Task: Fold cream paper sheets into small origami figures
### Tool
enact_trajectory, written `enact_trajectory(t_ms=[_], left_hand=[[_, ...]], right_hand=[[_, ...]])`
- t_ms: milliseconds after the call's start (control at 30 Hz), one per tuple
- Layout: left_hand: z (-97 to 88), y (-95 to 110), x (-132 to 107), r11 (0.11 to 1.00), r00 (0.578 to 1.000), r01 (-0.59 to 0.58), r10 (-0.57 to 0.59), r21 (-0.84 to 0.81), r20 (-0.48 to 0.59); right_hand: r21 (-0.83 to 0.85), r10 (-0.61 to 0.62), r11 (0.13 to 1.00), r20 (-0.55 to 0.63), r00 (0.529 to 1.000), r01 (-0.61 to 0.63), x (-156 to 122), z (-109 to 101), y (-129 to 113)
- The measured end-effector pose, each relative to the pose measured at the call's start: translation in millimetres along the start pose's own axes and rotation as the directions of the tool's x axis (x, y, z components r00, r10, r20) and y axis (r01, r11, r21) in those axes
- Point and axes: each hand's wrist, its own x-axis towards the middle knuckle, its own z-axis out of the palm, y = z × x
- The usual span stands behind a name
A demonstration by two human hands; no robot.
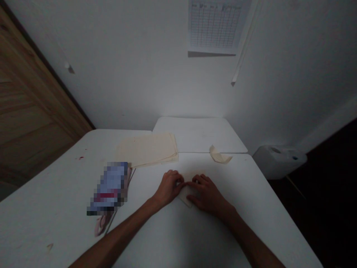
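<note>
A small pale cream sheet [184, 198], which looks folded, lies on the white table between my hands. With fingers curled, my left hand [169, 188] pinches its left edge. My right hand [208, 195] is bent over the sheet from the right, thumb and fingers closing on it. The thumbs and index fingers of both hands nearly meet at its middle. Much of the sheet is covered by my fingers, so its full shape is hidden. Whether it is paper or a thin wrapper I cannot tell.
A stack of cream sheets [149, 149] lies at the back left. One folded cream piece [219, 155] rests at the back right. A blurred-out blue item [110, 186] with a pink strap sits left. A white container [279, 162] stands beyond the right edge. Behind is a wall with a printed chart [214, 28].
</note>
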Motion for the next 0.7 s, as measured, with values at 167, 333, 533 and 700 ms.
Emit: enact_trajectory(t_ms=[167, 333, 533, 700], left_hand=[[0.2, -1.1, -0.6, 1.000, 1.000, -0.016, 0.015, -0.004, -0.018], [0.4, -1.3, -1.1, 1.000, 0.999, -0.026, 0.026, 0.000, -0.018], [0.1, -0.5, -1.4, 0.999, 0.999, -0.026, 0.026, -0.021, -0.021], [-1.5, 0.2, -3.3, 0.999, 0.999, -0.030, 0.029, -0.030, -0.034]], right_hand=[[-0.003, 0.007, 1.000, 0.054, 0.999, -0.007, 3.5, -3.3, 0.1], [0.024, -0.019, 1.000, 0.069, 0.997, 0.018, 5.2, -7.3, -0.1], [0.073, -0.029, 0.997, 0.063, 0.998, 0.024, 4.2, -7.8, 2.1], [0.077, -0.018, 0.997, 0.071, 0.997, 0.013, 4.5, -8.3, 1.5]])
